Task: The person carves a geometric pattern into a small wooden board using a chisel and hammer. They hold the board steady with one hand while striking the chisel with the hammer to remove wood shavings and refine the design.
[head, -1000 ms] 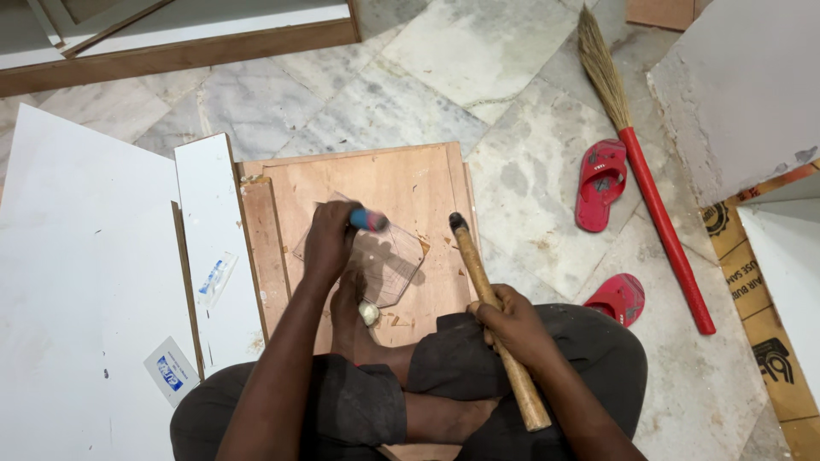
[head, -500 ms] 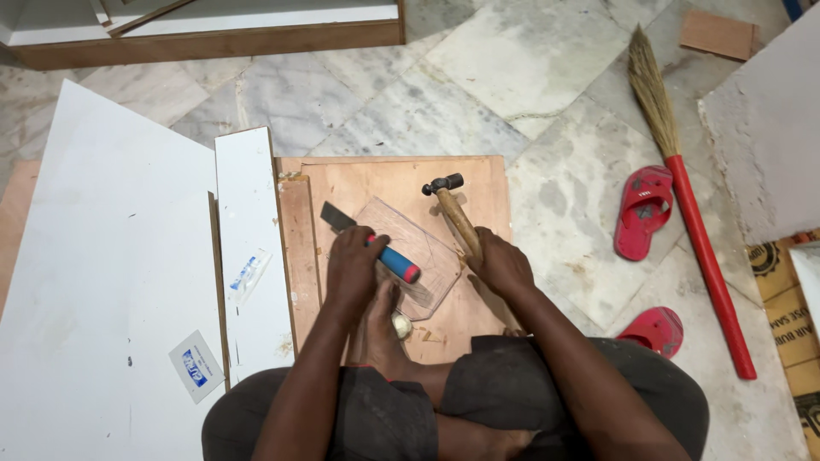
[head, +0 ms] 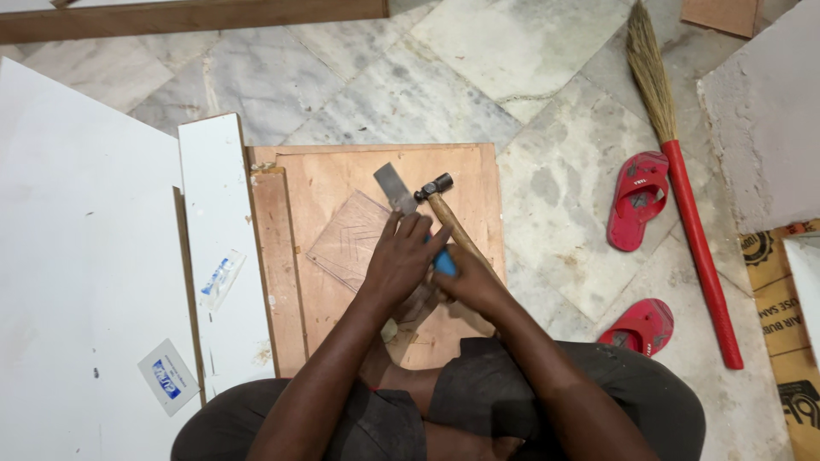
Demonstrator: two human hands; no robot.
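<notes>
Left hand (head: 400,260) has its grip closed round a chisel (head: 401,195) with a blue handle, blade pointing to 11 o'clock over a small square wood piece (head: 348,239) on the plywood board (head: 465,183) (all on the marble floor). Right hand (head: 471,286) is wrapped tight on a hammer (head: 436,189), head just beside the blade. Red sandals (head: 636,198) and a broom (head: 683,205) lie at 3 o'clock.

Floor: marble tiles (head: 359,77) | Right: red-handled broom (head: 683,205), two red sandals (head: 636,201), apart | Left: white boards (head: 77,282) | Top: wooden plank (head: 196,15)
</notes>
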